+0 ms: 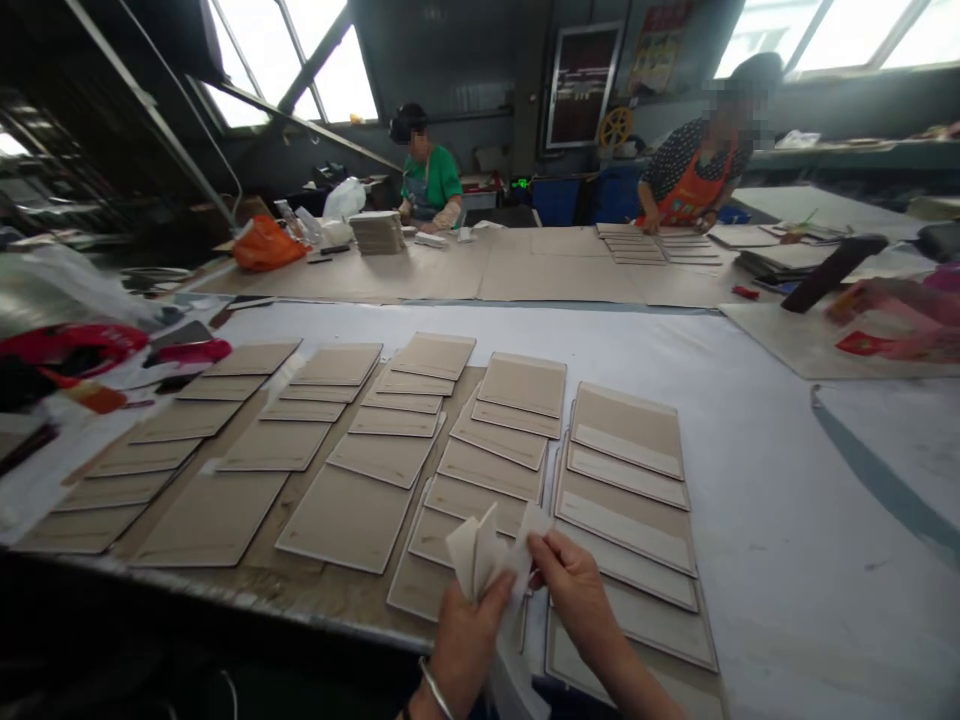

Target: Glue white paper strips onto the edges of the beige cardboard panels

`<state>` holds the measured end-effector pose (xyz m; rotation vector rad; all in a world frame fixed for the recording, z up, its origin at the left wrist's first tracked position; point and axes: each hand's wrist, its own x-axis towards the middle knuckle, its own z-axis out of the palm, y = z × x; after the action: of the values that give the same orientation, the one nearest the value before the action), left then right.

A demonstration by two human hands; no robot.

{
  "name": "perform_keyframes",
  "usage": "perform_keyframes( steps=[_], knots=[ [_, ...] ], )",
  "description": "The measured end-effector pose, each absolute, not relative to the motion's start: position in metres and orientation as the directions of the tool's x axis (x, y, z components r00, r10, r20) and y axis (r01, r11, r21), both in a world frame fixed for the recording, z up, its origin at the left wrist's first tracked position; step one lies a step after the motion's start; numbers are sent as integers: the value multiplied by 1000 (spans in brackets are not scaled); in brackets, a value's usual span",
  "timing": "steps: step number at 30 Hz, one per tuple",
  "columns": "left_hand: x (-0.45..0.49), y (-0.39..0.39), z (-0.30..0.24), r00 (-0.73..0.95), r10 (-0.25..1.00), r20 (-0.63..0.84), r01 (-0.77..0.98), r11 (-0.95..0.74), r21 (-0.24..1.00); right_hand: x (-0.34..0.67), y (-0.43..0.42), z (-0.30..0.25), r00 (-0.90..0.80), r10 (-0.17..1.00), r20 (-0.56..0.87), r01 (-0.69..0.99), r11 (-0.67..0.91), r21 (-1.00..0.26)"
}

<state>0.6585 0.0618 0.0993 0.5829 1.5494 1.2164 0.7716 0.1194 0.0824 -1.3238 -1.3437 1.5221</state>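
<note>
My left hand (466, 628) is closed around a small fan of white paper strips (480, 555), held low over the table's near edge. My right hand (574, 585) pinches the right side of the same strips with its fingertips. A metal bangle (435, 688) circles my left wrist. Under and beyond my hands lie several overlapping rows of tan cardboard panels (495, 455), the rightmost row (628, 470) edged in white.
The panels rest on a wide white table sheet (787, 500). Red and dark clutter (75, 350) sits at the left. Across a second table (525, 265), two other people work, one in green (431, 180), one in an orange apron (694, 175), beside a card stack (377, 232).
</note>
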Motion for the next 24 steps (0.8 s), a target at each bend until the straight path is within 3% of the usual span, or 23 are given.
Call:
perform_keyframes(
  steps=[4,7,11,14,17,19,22,24],
  knots=[
    [655,25,105,-291,915,-279,70,311,948,771,103,86,-207,930,-304,-20,-314,-949],
    [653,7,108,-195,964,-179,187,215,958,766,89,89,-179,918,-354,-130,-379,-916],
    [647,-5,110,-74,993,-88,233,103,967,749,70,94,-122,913,-389,-269,-407,-873],
    [632,-13,109,-57,991,-124,161,132,978,731,62,95,-55,926,-373,-282,-373,-884],
    [604,-21,105,-185,925,-331,-82,321,943,714,59,92,46,932,-361,-177,-348,-921],
    [581,-25,101,-265,843,-469,-295,392,872,702,56,91,56,949,-310,-2,-310,-951],
    [549,-27,100,-224,798,-560,-525,385,759,684,45,95,-109,984,-139,363,-91,-928],
    [534,-27,101,-161,798,-581,-579,401,710,672,33,100,-299,950,-89,499,76,-863]
  ],
)
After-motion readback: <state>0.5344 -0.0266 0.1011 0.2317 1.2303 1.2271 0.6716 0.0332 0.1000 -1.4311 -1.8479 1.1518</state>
